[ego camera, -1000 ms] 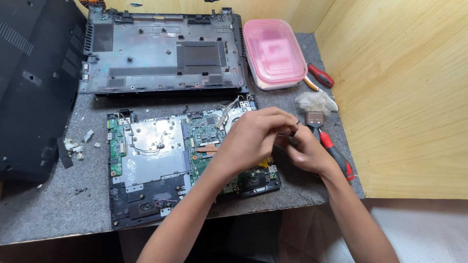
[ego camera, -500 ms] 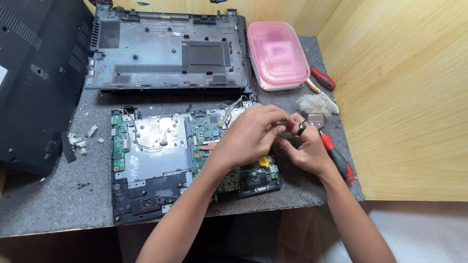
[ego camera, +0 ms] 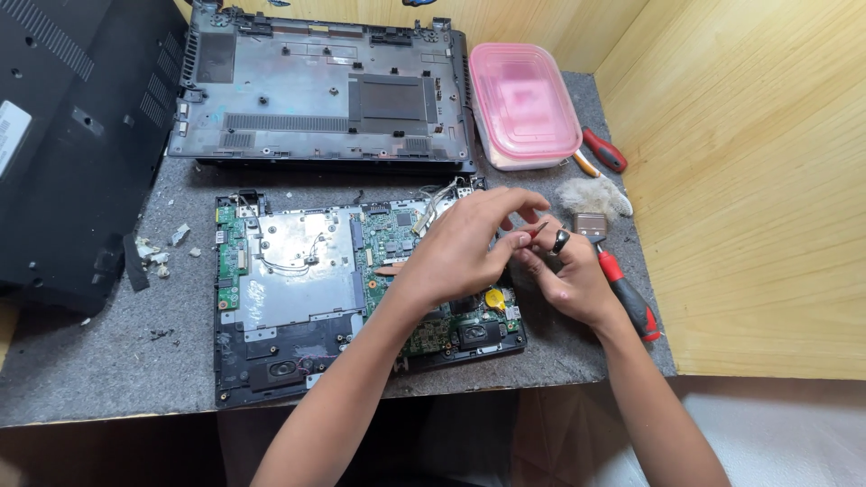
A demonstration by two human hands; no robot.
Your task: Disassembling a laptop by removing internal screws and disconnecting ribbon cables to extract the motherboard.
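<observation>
Green circuit board [ego camera: 397, 261] lies under the left hand [ego camera: 465, 248]; both hands pinch a small red-tipped tool [ego camera: 536, 231] — right hand [ego camera: 568, 280] beside a red-handled brush [ego camera: 618, 280], pink box [ego camera: 525, 104] beyond.

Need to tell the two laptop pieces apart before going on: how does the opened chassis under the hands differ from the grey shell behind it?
The opened chassis shows a green circuit board, a silver plate and a yellow coin cell; the grey shell is bare plastic with vent slots. The chassis lies at the table's near edge, under the left hand and beside the right hand; the shell lies farther back, untouched. Both lie flat on the grey mat.
</observation>
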